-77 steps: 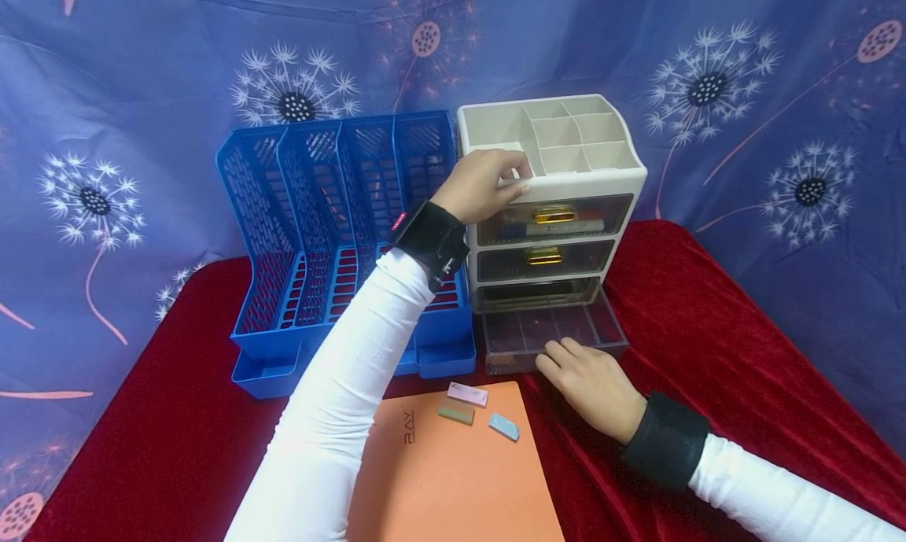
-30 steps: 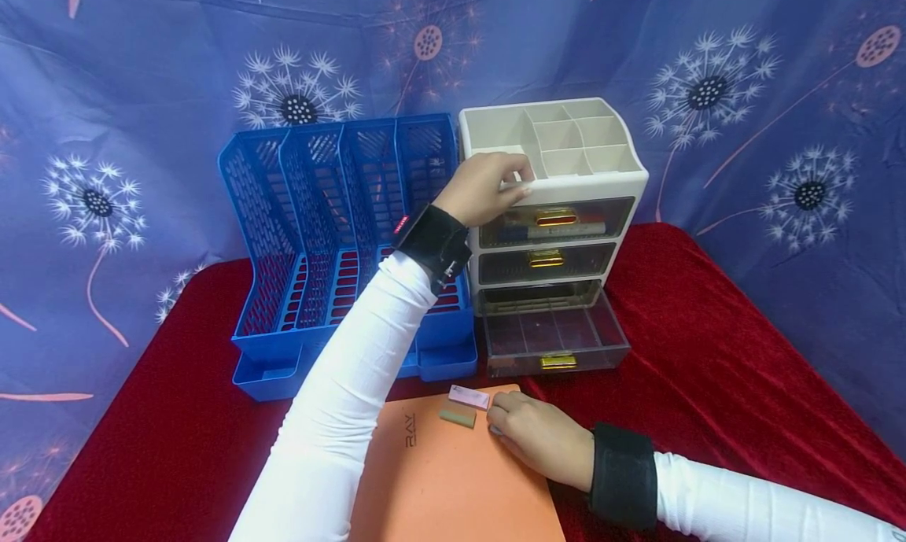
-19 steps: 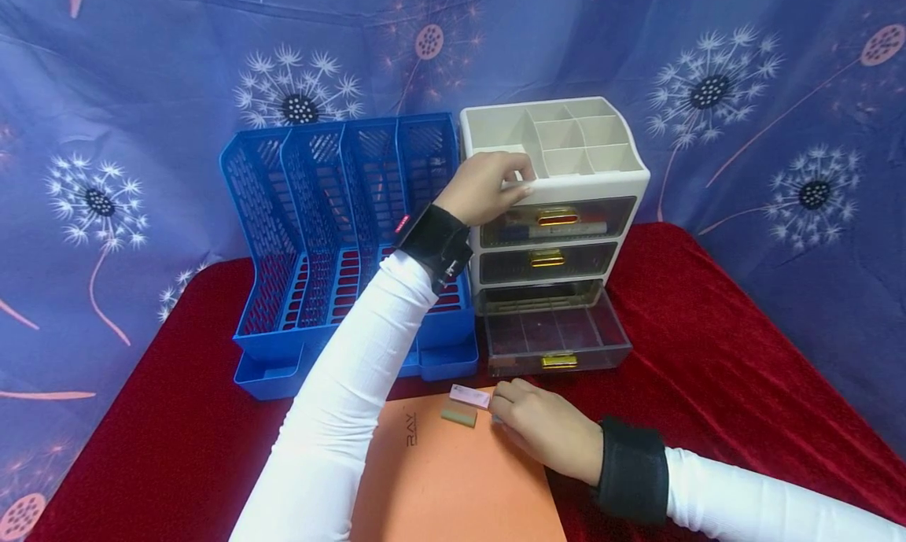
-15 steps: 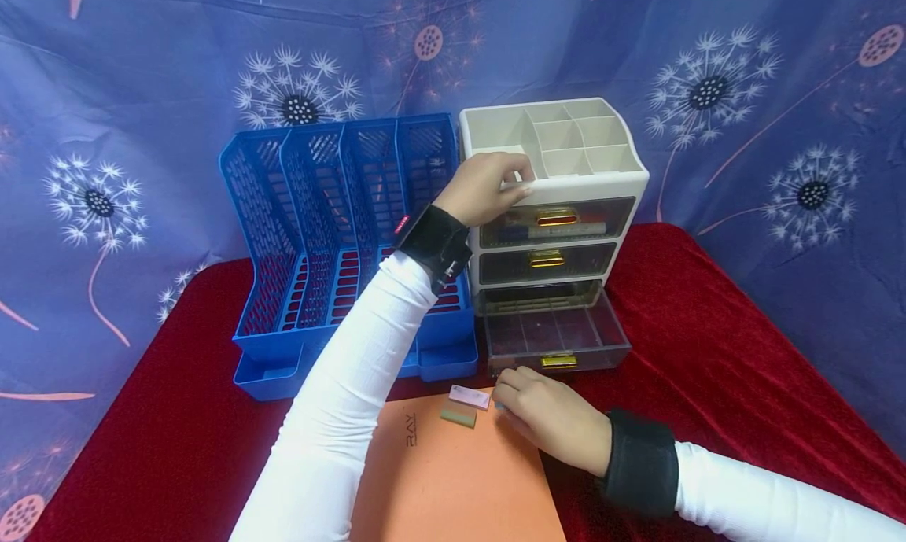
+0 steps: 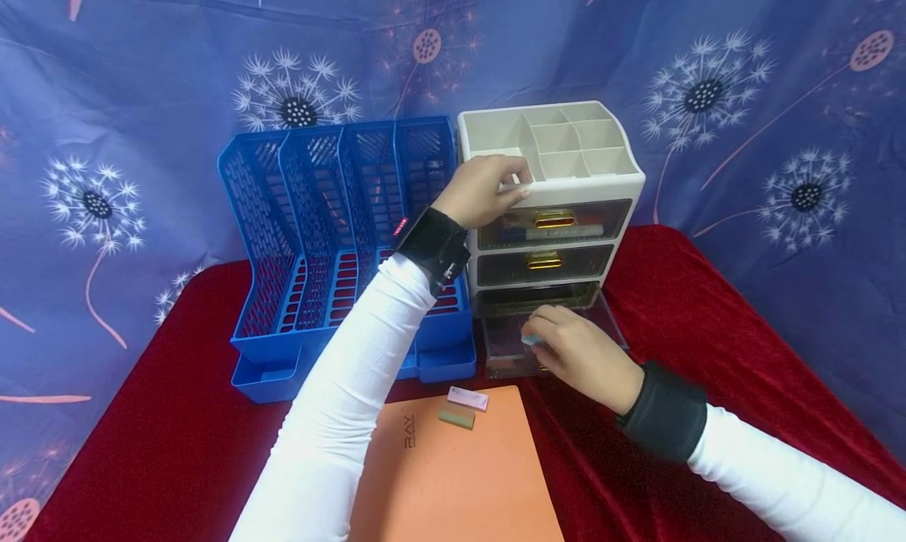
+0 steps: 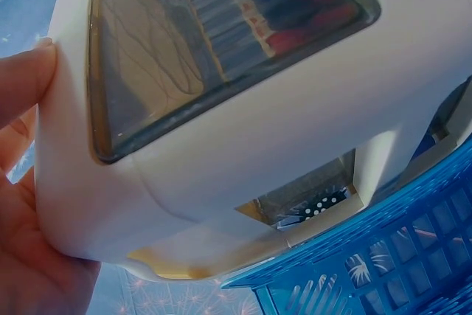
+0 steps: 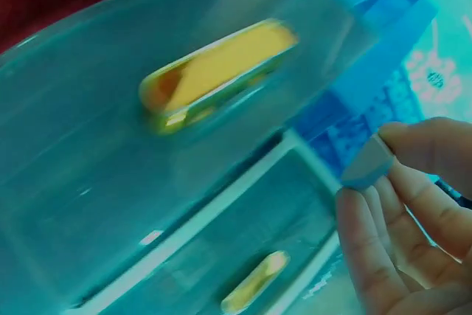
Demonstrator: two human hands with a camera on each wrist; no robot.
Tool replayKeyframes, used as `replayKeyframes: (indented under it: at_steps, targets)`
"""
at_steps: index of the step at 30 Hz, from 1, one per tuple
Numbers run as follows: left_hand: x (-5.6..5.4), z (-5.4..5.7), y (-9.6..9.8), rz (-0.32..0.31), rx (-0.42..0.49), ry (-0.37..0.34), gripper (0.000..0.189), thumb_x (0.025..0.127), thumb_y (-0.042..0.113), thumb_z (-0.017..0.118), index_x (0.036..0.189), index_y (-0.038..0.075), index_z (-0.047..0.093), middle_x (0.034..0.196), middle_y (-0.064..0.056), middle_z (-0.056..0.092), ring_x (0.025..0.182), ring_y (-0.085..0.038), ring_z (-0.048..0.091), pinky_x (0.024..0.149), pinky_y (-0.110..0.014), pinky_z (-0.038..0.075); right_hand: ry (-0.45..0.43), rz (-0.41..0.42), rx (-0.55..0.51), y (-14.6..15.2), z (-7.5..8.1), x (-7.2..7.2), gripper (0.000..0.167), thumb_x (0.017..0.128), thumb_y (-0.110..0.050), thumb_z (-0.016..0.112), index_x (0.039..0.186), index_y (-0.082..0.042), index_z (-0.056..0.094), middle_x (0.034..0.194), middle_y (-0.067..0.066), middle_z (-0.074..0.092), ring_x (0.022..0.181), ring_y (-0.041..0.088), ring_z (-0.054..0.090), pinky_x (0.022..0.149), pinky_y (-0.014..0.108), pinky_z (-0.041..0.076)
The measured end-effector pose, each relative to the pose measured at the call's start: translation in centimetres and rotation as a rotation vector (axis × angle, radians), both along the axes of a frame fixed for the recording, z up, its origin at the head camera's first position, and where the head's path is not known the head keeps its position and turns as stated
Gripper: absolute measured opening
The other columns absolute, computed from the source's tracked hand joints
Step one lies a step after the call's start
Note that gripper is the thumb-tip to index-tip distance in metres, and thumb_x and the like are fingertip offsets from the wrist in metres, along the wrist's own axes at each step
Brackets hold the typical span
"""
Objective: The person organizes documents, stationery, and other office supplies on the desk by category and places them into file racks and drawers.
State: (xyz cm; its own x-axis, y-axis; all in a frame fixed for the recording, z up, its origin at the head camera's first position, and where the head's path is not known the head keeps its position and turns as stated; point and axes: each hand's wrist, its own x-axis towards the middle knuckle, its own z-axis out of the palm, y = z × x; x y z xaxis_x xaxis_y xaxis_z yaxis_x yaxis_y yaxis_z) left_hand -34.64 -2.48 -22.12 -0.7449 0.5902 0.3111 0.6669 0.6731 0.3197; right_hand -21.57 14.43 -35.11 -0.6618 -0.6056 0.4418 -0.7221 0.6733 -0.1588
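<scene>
My left hand (image 5: 483, 186) grips the front top rim of a white desk organizer (image 5: 591, 186), with the fingers inside its upper compartment and the thumb at the front. In the left wrist view, the thumb and fingers lie at the organizer's edge. My right hand (image 5: 586, 359) pinches a small light blue eraser (image 7: 370, 161) between thumb and fingertips. It hovers over the organizer's pulled-out bottom drawer (image 5: 501, 339), covering most of the drawer's gold handle. A pink eraser (image 5: 468, 399) and a green eraser (image 5: 456, 419) lie at the top of an orange folder (image 5: 460, 479).
A blue file rack (image 5: 265, 337) stands against the organizer's left side. The two upper drawers are closed; a marker (image 5: 573, 231) shows through the top drawer's front (image 5: 614, 219). Red velvet cloth (image 5: 708, 329) covers the table, and a blue dandelion-print curtain (image 5: 531, 38) hangs behind.
My right hand went from the bottom drawer's front to the folder, picked up the light blue eraser and carried it up and right over the drawer. My left hand stayed on the rim.
</scene>
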Motion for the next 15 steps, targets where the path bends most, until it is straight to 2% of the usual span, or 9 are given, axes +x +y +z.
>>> replayKeyframes:
  at_steps: [7,15]
  targets:
    - [0.0,0.0,0.0,-0.007,0.003,0.01,0.016,0.094,0.023,0.059,0.102,0.01,0.065,0.098,-0.004,0.067,0.091,-0.016,0.059,0.084,-0.031,0.043,-0.004,-0.065,-0.039,2.0,-0.9,-1.8,0.027,0.07,0.009,0.074,0.092,-0.003,0.065,0.09,0.006,0.061,0.084,0.019,0.06,0.069,0.033,0.051]
    - [0.0,0.0,0.0,-0.008,0.005,0.016,0.016,0.094,0.024,0.059,0.1,0.011,0.066,0.097,-0.004,0.067,0.091,-0.016,0.059,0.083,-0.031,0.043,-0.036,-0.096,-0.054,3.3,-2.3,-3.4,0.024,0.07,0.009,0.075,0.09,-0.001,0.066,0.087,0.008,0.062,0.079,0.019,0.06,0.067,0.034,0.051]
